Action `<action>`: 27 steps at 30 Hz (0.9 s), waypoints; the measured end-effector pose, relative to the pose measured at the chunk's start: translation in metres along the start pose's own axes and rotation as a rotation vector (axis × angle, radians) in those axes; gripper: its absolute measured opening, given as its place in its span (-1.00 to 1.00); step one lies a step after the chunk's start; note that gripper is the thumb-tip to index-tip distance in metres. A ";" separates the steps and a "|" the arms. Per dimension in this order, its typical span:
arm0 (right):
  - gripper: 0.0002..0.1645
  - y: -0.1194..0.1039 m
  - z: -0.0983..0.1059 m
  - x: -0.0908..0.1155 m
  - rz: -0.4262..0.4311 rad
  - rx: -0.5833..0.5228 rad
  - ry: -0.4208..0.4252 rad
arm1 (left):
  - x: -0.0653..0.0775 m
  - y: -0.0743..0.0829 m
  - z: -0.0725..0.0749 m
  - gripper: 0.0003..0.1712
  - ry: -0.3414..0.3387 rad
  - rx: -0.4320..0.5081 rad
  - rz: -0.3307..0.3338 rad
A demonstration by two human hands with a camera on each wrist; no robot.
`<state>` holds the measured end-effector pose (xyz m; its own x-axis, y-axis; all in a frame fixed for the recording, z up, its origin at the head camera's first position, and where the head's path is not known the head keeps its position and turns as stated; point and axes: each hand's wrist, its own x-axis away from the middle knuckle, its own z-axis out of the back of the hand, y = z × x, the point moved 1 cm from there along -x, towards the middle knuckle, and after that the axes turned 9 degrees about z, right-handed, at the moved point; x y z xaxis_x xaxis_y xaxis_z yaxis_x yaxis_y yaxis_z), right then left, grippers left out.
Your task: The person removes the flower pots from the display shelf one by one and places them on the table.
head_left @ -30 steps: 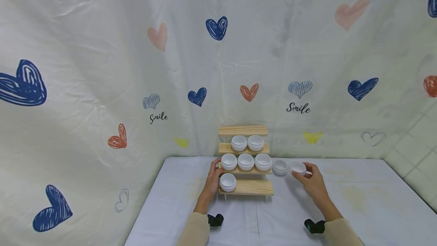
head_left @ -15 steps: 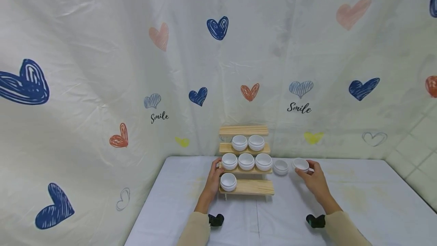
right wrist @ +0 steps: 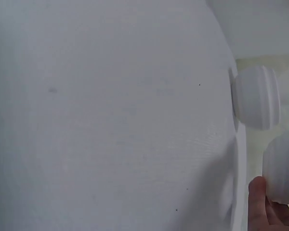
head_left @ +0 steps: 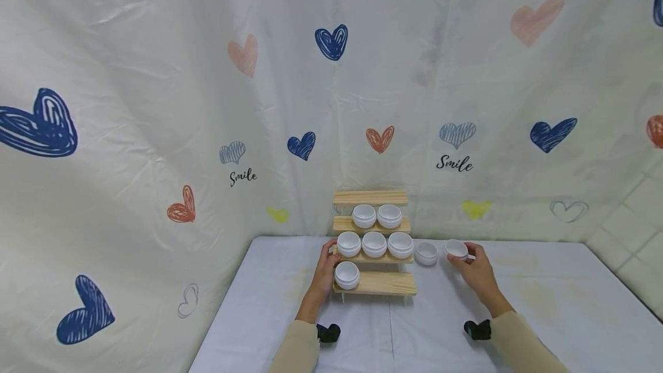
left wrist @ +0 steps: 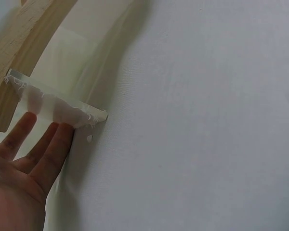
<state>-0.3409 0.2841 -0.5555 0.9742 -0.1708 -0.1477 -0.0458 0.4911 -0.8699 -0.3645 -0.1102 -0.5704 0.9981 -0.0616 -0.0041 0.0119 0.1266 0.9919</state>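
Note:
My left hand [head_left: 324,269] holds the left end of a tiered wooden stand [head_left: 383,284], its thumb by the third shelf. In the left wrist view, several fingers rest against the stand's clear side support [left wrist: 58,107]; the thumb is hidden there. My right hand [head_left: 477,272] grips a small white bowl [head_left: 456,249] with its mouth up. The right wrist view shows this bowl [right wrist: 280,168] raised off the table. Beside it, to its left, another white bowl [head_left: 426,254] stands on the table.
Several white bowls stand on the stand: two on the second shelf from the top, three on the third, and one bowl [head_left: 347,275] at the left of the lowest. A white cloth covers the table [head_left: 549,309]. A heart-patterned curtain [head_left: 393,85] hangs behind.
The bowl in my right hand has moved slightly right and up, away from the bowl on the table, then stayed nearly still. My left hand keeps its place on the stand.

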 end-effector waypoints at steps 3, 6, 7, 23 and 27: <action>-0.02 0.003 -0.001 -0.002 0.003 0.013 -0.001 | 0.001 0.005 0.001 -0.47 -0.016 0.022 0.002; -0.03 0.006 -0.002 -0.003 -0.005 0.025 -0.005 | 0.000 0.004 0.000 -0.48 -0.015 0.030 -0.006; -0.03 0.007 -0.002 -0.003 -0.009 0.030 -0.005 | 0.000 0.005 0.000 -0.47 -0.016 0.035 -0.005; -0.02 0.023 -0.008 -0.013 -0.013 -0.001 0.007 | 0.019 0.031 0.008 -0.49 -0.079 0.048 -0.010; -0.01 0.025 -0.010 -0.015 -0.019 0.017 -0.006 | 0.021 0.031 0.007 -0.49 -0.061 0.064 -0.005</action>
<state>-0.3584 0.2903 -0.5794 0.9762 -0.1750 -0.1277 -0.0231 0.5021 -0.8645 -0.3438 -0.1144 -0.5385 0.9925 -0.1224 -0.0035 0.0113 0.0630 0.9979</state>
